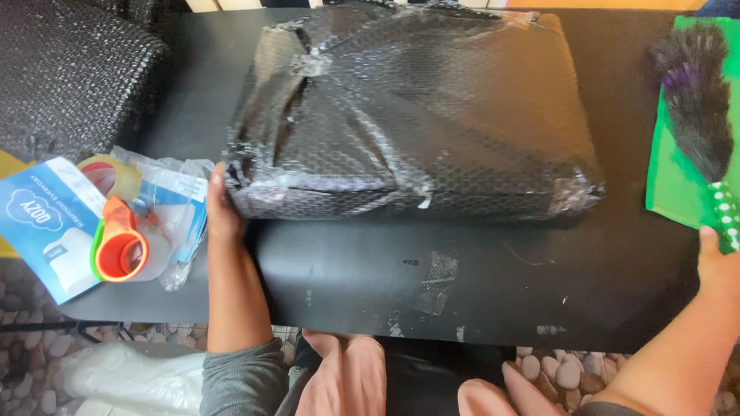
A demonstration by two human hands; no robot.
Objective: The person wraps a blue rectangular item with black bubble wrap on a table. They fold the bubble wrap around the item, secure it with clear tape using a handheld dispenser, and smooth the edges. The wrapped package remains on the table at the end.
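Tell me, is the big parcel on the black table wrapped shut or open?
Wrapped shut. The bubble-wrapped parcel is covered all over, with clear tape across its folds. The left hand touches its corner.

Black table [493, 285] w/ bubble-wrapped parcel [416, 115], tape dispenser [119, 246].

The left hand [222, 206] lies against the near-left corner of the parcel [412, 115]; whether its fingers curl under is hidden. The right hand [718, 262] is cut by the right edge, so its grip on the duster [701, 115] handle cannot be told. Black bubble wrap hides what the parcel contains, and its far side runs off the top. The tape dispenser [119, 246] covers part of the pouch [54, 223]. The green sheet [667, 177] is cropped at the right.
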